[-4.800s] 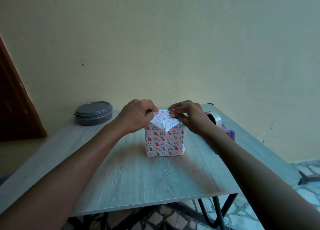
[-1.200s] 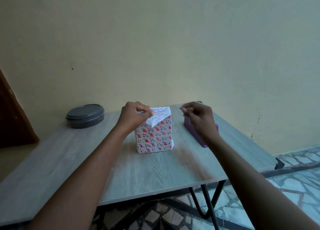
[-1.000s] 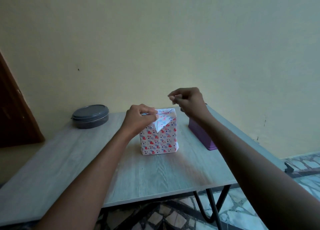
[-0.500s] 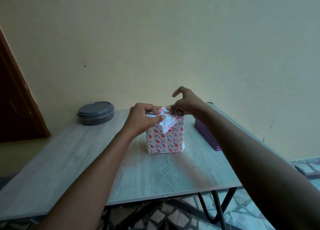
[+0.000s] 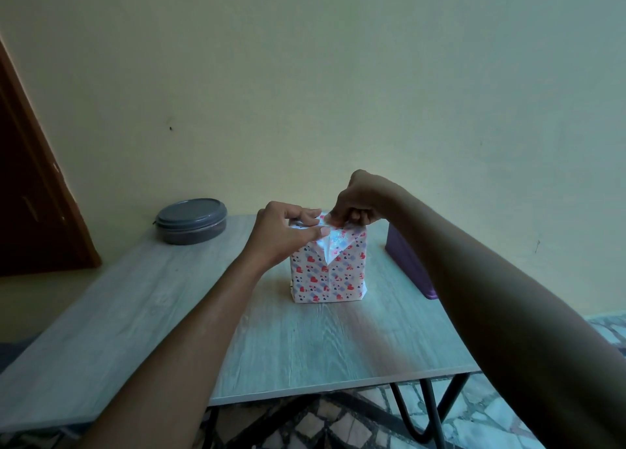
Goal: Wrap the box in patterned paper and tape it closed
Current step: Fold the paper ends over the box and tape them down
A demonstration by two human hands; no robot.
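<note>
One heart-patterned paper-wrapped box (image 5: 328,272) near the wood-grain desk's (image 5: 142,320) far edge, left hand (image 5: 283,237) pinching its folded top flap, right hand (image 5: 359,201) fingers curled pinching there too, one round grey lidded tub (image 5: 190,220) at far-left corner.

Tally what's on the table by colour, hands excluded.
White heart-patterned paper-wrapped box: 1
Grey round lidded plastic container: 1
Purple plastic object, partly hidden behind the right forearm: 1
Total: 3

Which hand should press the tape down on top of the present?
Probably the right hand: it's above the box top, fingertips on the folded paper. The left hand pinches the flap, keeping it folded.
</note>
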